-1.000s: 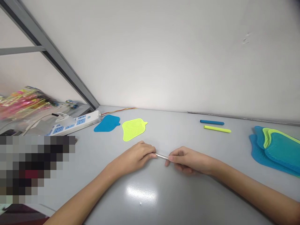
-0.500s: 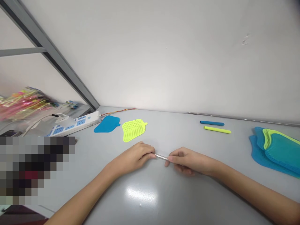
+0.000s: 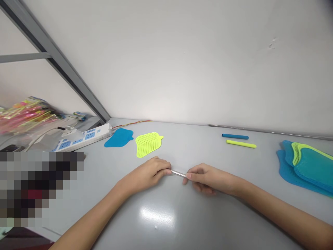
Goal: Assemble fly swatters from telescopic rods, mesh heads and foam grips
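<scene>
The left hand [image 3: 153, 172] and the right hand [image 3: 204, 176] each pinch a slim metallic rod [image 3: 178, 173] between thumb and fingers. The rod spans the gap between them, nearer than the yellow perforated paddle [image 3: 148, 144].

The bare left hand [image 3: 155, 171] is a tiny bit farther left than a second ago, and farther from the bare right hand [image 3: 205, 176]. A little more of the thin, shiny, silver, metal-looking stick [image 3: 178, 173] now shows between them.

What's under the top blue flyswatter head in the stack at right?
A yellow flyswatter head, then blue flyswatter heads showing at the left. Their covered middles and exact count can't be seen.
</scene>
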### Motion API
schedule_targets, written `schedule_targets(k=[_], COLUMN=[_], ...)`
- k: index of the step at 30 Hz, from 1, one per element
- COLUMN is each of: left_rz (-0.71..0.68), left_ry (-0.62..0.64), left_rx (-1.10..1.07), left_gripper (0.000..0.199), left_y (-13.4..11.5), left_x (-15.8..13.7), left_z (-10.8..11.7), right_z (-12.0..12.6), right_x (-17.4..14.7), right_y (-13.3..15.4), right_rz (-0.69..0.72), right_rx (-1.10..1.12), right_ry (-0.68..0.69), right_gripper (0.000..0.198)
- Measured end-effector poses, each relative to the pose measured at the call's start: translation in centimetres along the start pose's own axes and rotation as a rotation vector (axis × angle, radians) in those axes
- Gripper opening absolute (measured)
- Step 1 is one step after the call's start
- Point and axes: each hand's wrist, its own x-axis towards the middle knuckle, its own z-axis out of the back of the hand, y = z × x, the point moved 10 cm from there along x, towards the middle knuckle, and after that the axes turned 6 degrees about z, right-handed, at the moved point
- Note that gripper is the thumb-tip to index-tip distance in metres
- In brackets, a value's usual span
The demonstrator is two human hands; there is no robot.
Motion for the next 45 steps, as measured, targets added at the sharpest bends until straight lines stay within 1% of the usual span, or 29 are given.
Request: schedule_targets(k=[13, 19, 29, 40, 45], left_rz=[0.016, 0.049, 0.051, 0.056, 0.061], left_ry=[0.014, 0.037, 0.042, 0.041, 0.021], left_rx=[-0.036, -0.011, 0.01, 0.008, -0.004], left_gripper=[0.033, 0.033, 0.032, 0.033, 0.033], left_y=[0.4, 0.9, 1.0, 0.9, 1.1], left_x=[0.1, 0.1, 0.0, 0.0, 0.0], left_z=[-0.1, -0.4, -0.4, -0.2, 0.0], right_z=[-0.1, 0.0, 0.0, 0.0, 0.0], right_x=[0.0, 0.0, 0.0, -0.1, -0.1], right_y=[-0.1, -0.1, 0.1, 0.0, -0.1], right_rz=[0.0, -0.005, -0.025, -0.018, -0.019], right_rx=[-0.003, -0.012, -0.003, 0.001, 0.007], right_ry=[0.001, -0.005, -0.009, -0.006, -0.005], right_gripper=[0.03, 0.03, 0.029, 0.03, 0.03])
